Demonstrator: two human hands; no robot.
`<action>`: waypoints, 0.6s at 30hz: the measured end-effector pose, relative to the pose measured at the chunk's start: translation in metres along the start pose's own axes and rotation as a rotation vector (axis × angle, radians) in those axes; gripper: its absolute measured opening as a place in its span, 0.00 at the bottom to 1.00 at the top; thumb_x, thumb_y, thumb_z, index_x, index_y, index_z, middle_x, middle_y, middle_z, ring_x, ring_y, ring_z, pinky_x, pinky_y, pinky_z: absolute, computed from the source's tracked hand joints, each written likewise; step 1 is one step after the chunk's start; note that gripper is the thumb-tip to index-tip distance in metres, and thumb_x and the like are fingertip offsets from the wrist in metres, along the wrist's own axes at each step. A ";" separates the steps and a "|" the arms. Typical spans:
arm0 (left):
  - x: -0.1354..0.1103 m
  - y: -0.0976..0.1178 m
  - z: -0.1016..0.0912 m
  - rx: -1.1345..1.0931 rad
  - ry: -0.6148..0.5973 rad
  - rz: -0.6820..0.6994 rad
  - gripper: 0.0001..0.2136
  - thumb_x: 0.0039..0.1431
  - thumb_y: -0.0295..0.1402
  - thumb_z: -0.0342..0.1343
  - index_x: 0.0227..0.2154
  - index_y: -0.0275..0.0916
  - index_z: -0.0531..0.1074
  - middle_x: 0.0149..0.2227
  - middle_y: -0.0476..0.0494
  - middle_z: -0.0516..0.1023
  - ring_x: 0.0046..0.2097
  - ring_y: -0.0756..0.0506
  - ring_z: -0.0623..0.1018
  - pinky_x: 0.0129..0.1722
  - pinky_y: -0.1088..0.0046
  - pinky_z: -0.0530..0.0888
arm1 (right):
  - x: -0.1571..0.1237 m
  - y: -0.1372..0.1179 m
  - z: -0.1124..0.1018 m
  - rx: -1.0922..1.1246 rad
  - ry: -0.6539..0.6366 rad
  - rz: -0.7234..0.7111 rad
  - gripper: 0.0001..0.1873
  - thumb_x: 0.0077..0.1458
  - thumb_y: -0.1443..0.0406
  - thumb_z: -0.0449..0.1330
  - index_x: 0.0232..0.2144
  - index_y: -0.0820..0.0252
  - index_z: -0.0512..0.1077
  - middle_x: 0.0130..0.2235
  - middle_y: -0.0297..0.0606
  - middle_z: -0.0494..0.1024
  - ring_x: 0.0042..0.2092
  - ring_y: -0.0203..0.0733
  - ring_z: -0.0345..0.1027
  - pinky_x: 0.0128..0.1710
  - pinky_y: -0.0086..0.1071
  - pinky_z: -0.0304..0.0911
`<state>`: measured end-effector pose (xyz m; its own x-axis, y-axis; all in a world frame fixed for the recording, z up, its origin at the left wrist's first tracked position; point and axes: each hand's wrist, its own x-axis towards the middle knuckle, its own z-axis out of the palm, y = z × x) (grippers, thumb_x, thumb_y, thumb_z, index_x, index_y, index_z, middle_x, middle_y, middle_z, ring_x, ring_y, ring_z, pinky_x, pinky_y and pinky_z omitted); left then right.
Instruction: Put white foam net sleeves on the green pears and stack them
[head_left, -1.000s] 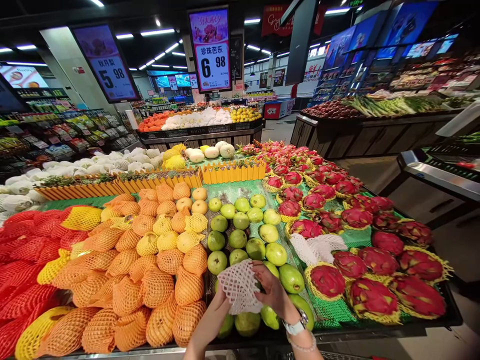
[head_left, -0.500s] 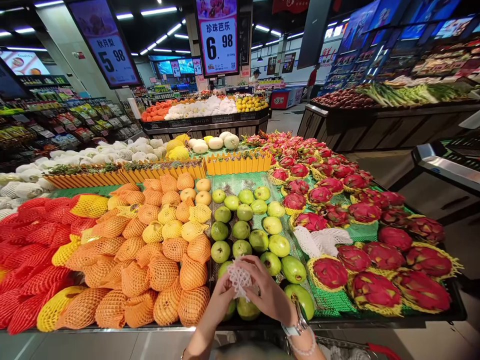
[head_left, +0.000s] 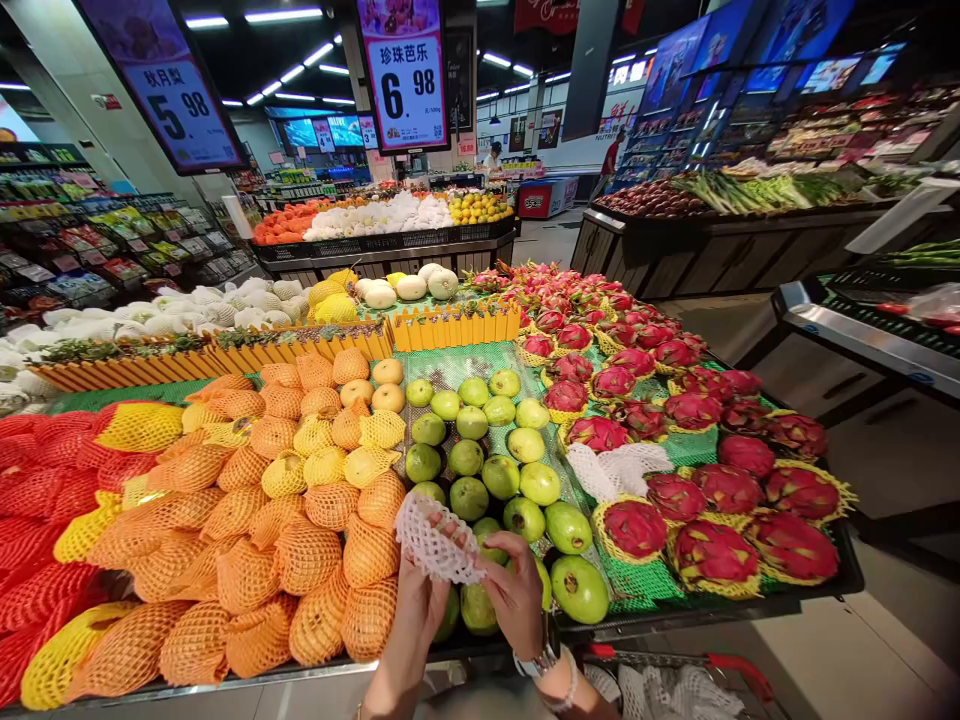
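A white foam fruit net (head_left: pixel 439 538) is spread between my two hands, above the front of the guava rows. My left hand (head_left: pixel 421 592) grips its left side from below, the fingers partly hidden behind the mesh. With thumb and fingertips, my right hand (head_left: pixel 517 590) pinches the right edge of the net. I cannot make out any fruit inside it. Green guavas (head_left: pixel 468 498) lie in rows beneath and beyond my hands, and a large guava (head_left: pixel 579 588) sits just right of my right hand.
Pears in orange nets (head_left: pixel 307 555) fill the left side, with red-netted fruit (head_left: pixel 45 560) beyond them. Dragon fruits (head_left: pixel 716 555) cover the right side, beside loose white nets (head_left: pixel 619 468). A low yellow fence (head_left: pixel 457 328) crosses the back. A cart with a red handle (head_left: pixel 739 672) stands below the stand's edge.
The net was bunched between my hands and is now spread wider. My hands have moved apart and slightly left in view. The camera has turned a little to the right.
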<state>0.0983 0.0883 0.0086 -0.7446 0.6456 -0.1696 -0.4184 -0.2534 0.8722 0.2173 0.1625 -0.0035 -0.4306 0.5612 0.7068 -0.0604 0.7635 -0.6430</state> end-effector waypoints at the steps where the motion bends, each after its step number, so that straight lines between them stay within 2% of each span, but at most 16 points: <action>1: -0.001 -0.002 0.003 -0.047 -0.015 -0.010 0.30 0.44 0.52 0.66 0.51 0.47 0.72 0.47 0.43 0.82 0.51 0.38 0.80 0.52 0.62 0.77 | 0.000 0.001 -0.001 0.004 0.029 -0.047 0.25 0.59 0.75 0.54 0.49 0.40 0.76 0.37 0.36 0.72 0.40 0.43 0.71 0.39 0.36 0.73; 3: -0.002 -0.007 0.010 -0.035 -0.052 -0.031 0.30 0.50 0.54 0.61 0.54 0.47 0.70 0.51 0.40 0.80 0.54 0.38 0.77 0.55 0.62 0.76 | 0.001 -0.001 -0.001 0.032 0.040 -0.119 0.23 0.60 0.75 0.54 0.45 0.39 0.76 0.30 0.33 0.68 0.34 0.41 0.68 0.33 0.34 0.71; 5: 0.000 -0.012 0.014 0.053 -0.070 -0.053 0.30 0.54 0.57 0.52 0.55 0.45 0.70 0.51 0.37 0.79 0.55 0.37 0.77 0.55 0.59 0.75 | 0.001 -0.006 0.000 0.041 0.015 -0.139 0.20 0.61 0.73 0.55 0.41 0.39 0.78 0.27 0.31 0.65 0.30 0.39 0.64 0.30 0.32 0.67; 7: 0.005 -0.017 0.014 0.095 -0.022 -0.064 0.30 0.56 0.59 0.47 0.54 0.44 0.71 0.51 0.37 0.79 0.55 0.36 0.77 0.56 0.58 0.75 | 0.001 -0.011 0.003 0.030 -0.031 -0.134 0.19 0.62 0.72 0.55 0.39 0.39 0.79 0.27 0.32 0.64 0.31 0.40 0.63 0.30 0.32 0.66; 10: 0.011 -0.020 0.006 0.088 0.091 -0.059 0.26 0.56 0.56 0.50 0.49 0.44 0.73 0.48 0.38 0.81 0.54 0.36 0.77 0.56 0.58 0.75 | -0.001 -0.014 0.008 0.037 -0.100 -0.107 0.22 0.62 0.73 0.52 0.43 0.41 0.79 0.29 0.33 0.65 0.33 0.41 0.63 0.32 0.33 0.66; 13: 0.012 -0.018 -0.004 0.059 0.139 -0.057 0.21 0.52 0.51 0.58 0.44 0.44 0.74 0.44 0.41 0.82 0.53 0.37 0.78 0.56 0.58 0.75 | -0.004 -0.010 0.009 0.099 -0.109 0.023 0.22 0.62 0.73 0.51 0.45 0.43 0.78 0.33 0.35 0.67 0.36 0.42 0.66 0.33 0.33 0.67; 16: 0.008 -0.011 -0.013 0.068 0.147 -0.062 0.20 0.48 0.49 0.62 0.43 0.46 0.75 0.44 0.43 0.83 0.51 0.37 0.79 0.56 0.58 0.75 | -0.006 -0.001 0.007 0.184 -0.138 0.156 0.20 0.64 0.71 0.50 0.44 0.47 0.78 0.35 0.36 0.70 0.39 0.42 0.69 0.37 0.33 0.68; 18: 0.005 -0.005 -0.017 0.145 0.088 -0.037 0.21 0.49 0.51 0.61 0.43 0.46 0.76 0.44 0.42 0.83 0.51 0.36 0.80 0.55 0.57 0.76 | -0.005 0.006 0.005 0.222 -0.215 0.204 0.18 0.66 0.69 0.49 0.43 0.49 0.78 0.35 0.37 0.73 0.39 0.41 0.71 0.38 0.33 0.69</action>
<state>0.0875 0.0806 -0.0047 -0.7755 0.5851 -0.2374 -0.3722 -0.1200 0.9204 0.2149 0.1629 -0.0128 -0.6318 0.5971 0.4943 -0.1374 0.5413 -0.8296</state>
